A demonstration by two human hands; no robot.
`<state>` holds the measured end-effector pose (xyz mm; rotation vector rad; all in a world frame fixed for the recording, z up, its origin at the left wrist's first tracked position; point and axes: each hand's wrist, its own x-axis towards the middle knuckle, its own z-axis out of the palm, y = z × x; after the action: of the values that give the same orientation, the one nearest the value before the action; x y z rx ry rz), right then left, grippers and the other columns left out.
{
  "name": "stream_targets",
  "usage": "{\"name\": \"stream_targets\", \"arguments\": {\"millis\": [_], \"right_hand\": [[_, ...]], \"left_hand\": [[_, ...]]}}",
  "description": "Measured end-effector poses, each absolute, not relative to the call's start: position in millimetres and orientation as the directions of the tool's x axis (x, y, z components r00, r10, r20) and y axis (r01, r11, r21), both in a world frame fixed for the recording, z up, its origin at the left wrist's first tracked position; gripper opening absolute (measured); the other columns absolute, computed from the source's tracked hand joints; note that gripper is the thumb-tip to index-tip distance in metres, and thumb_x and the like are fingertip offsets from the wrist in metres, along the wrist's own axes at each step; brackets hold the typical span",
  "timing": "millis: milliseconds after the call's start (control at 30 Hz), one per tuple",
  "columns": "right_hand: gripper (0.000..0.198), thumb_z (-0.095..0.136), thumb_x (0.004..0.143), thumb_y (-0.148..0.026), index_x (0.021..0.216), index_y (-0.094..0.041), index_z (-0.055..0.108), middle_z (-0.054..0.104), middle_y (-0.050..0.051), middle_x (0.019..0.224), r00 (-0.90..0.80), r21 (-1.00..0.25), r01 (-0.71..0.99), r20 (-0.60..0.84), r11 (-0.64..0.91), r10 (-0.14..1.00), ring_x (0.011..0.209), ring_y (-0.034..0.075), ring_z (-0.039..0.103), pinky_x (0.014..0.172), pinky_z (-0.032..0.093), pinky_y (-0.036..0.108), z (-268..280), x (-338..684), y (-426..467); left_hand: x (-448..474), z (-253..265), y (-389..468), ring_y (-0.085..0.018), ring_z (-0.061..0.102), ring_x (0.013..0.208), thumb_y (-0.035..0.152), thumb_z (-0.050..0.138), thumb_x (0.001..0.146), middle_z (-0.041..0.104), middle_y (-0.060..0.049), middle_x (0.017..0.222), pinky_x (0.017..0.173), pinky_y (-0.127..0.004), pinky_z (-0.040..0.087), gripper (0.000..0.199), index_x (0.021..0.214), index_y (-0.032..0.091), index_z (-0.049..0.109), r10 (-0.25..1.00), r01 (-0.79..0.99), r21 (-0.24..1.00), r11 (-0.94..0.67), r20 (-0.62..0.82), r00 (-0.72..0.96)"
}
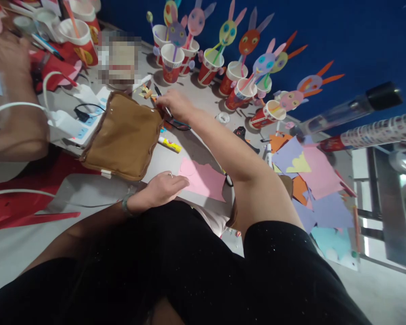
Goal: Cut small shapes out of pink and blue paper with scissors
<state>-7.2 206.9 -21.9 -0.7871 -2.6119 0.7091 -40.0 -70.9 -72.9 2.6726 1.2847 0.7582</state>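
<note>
My left hand (164, 188), with a ring and a bracelet, lies at the near edge of a pink sheet of paper (208, 178). Its fingers are stretched out, the tips touching the paper, which has a curved outline drawn on it and a ragged top edge. Across the table reaches my right hand (177, 106), its fingers closed around a dark pen (158, 90) beside a brown fabric bag (122, 135). Between the two hands is a yellow glue stick (170, 145). Small paper scraps (147, 92) lie just beyond the pen.
Several red paper cups (208, 74) with paper rabbit heads on straws line the blue wall. On the left are a power strip (91, 119) with plugs and cables, and another person's arm (20, 99). Coloured paper (320, 169) is piled on the right, near stacked cups (379, 131).
</note>
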Motion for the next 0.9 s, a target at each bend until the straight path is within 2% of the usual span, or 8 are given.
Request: {"name": "stream_targets", "arguments": {"millis": [100, 200, 367, 467, 567, 733, 800, 900], "right_hand": [[0.035, 0.056, 0.091, -0.017, 0.059, -0.006, 0.050, 0.068, -0.010, 0.076, -0.850, -0.392, 0.455, 0.075, 0.799, 0.521, 0.094, -0.002, 0.059, 0.069, 0.031, 0.011, -20.2, -8.7, 206.0], [0.040, 0.043, 0.094, -0.025, 0.058, -0.008, 0.046, 0.068, -0.009, 0.080, -0.873, -0.260, 0.455, 0.058, 0.852, 0.484, 0.098, 0.001, 0.061, 0.072, 0.034, 0.014, -14.3, -7.5, 201.7], [0.021, 0.072, 0.083, -0.013, 0.072, -0.019, 0.055, 0.076, -0.001, 0.095, -0.841, -0.163, 0.509, 0.115, 0.845, 0.529, 0.100, 0.013, 0.064, 0.088, 0.047, 0.026, 3.6, 19.1, 190.8], [0.006, 0.064, 0.089, -0.014, 0.089, -0.019, 0.061, 0.075, 0.002, 0.101, -0.819, -0.219, 0.488, 0.220, 0.845, 0.530, 0.098, 0.016, 0.063, 0.094, 0.048, 0.033, 13.3, 60.1, 166.1], [0.007, 0.067, 0.088, -0.019, 0.094, -0.021, 0.063, 0.073, 0.003, 0.092, -0.765, -0.372, 0.432, 0.331, 0.821, 0.553, 0.087, 0.018, 0.063, 0.086, 0.051, 0.036, 17.6, 110.4, 124.2], [0.009, 0.067, 0.087, -0.029, 0.090, -0.022, 0.062, 0.069, -0.001, 0.080, -0.652, -0.636, 0.459, 0.233, 0.620, 0.721, 0.063, 0.012, 0.059, 0.064, 0.050, 0.028, 9.2, 170.5, 52.5], [0.009, 0.067, 0.086, -0.028, 0.090, -0.022, 0.061, 0.068, -0.002, 0.078, -0.636, -0.662, 0.485, 0.183, 0.572, 0.750, 0.061, 0.011, 0.057, 0.061, 0.048, 0.027, 0.5, 180.3, 33.4], [0.007, 0.063, 0.086, -0.022, 0.092, -0.022, 0.062, 0.068, 0.000, 0.079, -0.609, -0.618, 0.539, 0.184, 0.572, 0.772, 0.065, 0.013, 0.060, 0.064, 0.049, 0.029, -14.1, 184.9, 17.3]], "left_hand": [[-40.3, -76.2, -70.3, -0.011, 0.071, 0.083, 0.014, 0.051, 0.097, 0.078, -0.004, 0.112, 0.074, -0.025, 0.046, 0.019, 0.109, 0.020, 0.064, 0.761, 0.722, 0.268, -0.638, 0.360, 0.539], [-40.4, -76.2, -69.4, -0.009, 0.070, 0.081, 0.013, 0.052, 0.096, 0.078, -0.002, 0.112, 0.074, -0.025, 0.046, 0.020, 0.110, 0.021, 0.064, 0.765, 0.730, 0.249, -0.637, 0.327, 0.555], [-41.9, -72.5, -68.4, -0.009, 0.072, 0.085, 0.008, 0.055, 0.094, 0.077, 0.000, 0.120, 0.072, -0.026, 0.047, 0.026, 0.113, 0.022, 0.065, 0.711, 0.701, 0.208, -0.683, 0.410, 0.571], [-42.6, -70.0, -67.6, -0.011, 0.073, 0.089, 0.010, 0.056, 0.094, 0.075, 0.001, 0.126, 0.073, -0.027, 0.049, 0.028, 0.118, 0.022, 0.065, 0.692, 0.692, 0.200, -0.694, 0.452, 0.563], [-42.3, -66.3, -66.7, -0.012, 0.074, 0.091, 0.008, 0.055, 0.094, 0.074, -0.002, 0.128, 0.073, -0.028, 0.049, 0.031, 0.121, 0.020, 0.065, 0.687, 0.680, 0.194, -0.708, 0.413, 0.598], [-33.7, -55.7, -65.4, -0.014, 0.072, 0.084, 0.005, 0.050, 0.095, 0.075, -0.007, 0.122, 0.071, -0.029, 0.045, 0.031, 0.117, 0.017, 0.067, 0.716, 0.698, 0.181, -0.693, 0.291, 0.635], [-27.3, -50.8, -65.8, -0.014, 0.069, 0.073, 0.006, 0.050, 0.095, 0.077, -0.007, 0.113, 0.068, -0.030, 0.045, 0.027, 0.112, 0.016, 0.068, 0.726, 0.716, 0.145, -0.683, 0.247, 0.642], [-18.6, -46.0, -68.4, -0.017, 0.067, 0.075, 0.007, 0.052, 0.094, 0.076, -0.004, 0.097, 0.068, -0.032, 0.045, 0.022, 0.105, 0.014, 0.069, 0.729, 0.726, 0.119, -0.677, 0.238, 0.641]]}}
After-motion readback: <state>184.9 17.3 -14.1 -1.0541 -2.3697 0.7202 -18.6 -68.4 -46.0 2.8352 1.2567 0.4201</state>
